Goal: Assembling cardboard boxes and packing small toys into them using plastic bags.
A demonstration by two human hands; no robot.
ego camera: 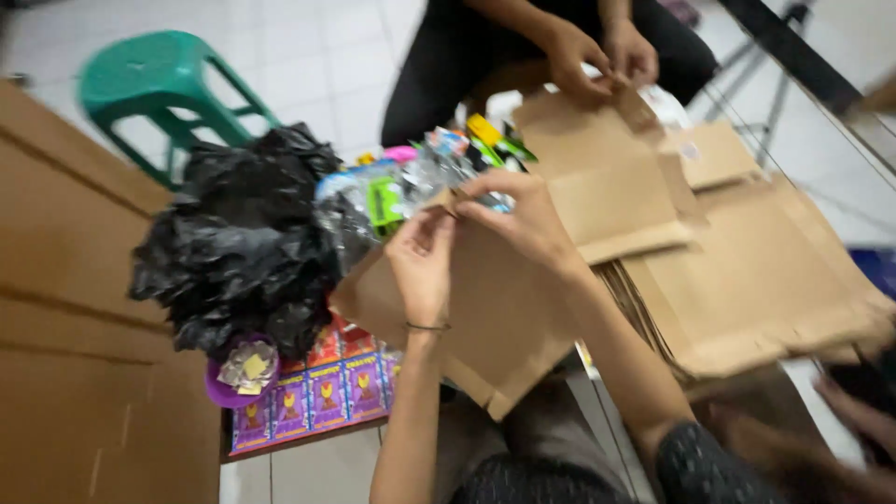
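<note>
Head view, blurred by motion. Left hand (422, 259) and right hand (523, 217) both pinching the top edge of a flat brown cardboard sheet (495, 317), fingertips close together at the same spot near the upper corner; grip narrow, closed on the cardboard. Sheet tilted over the lap, lower corner pointing down toward the knees, just beside the stack of similar cardboard blanks (765, 280) on the right. To do this fold well, probably best: keep both thumbs on the crease line, press evenly, keep the sheet steady against the lap. Sheet plain, kraft brown, unprinted, creased, thin, likely bends easily. Black plastic bag (243, 243) left of it, colourful small packets (411, 182) behind. Another person's hands (597, 56) working on cardboard opposite. Green stool (159, 79) far left.
</note>
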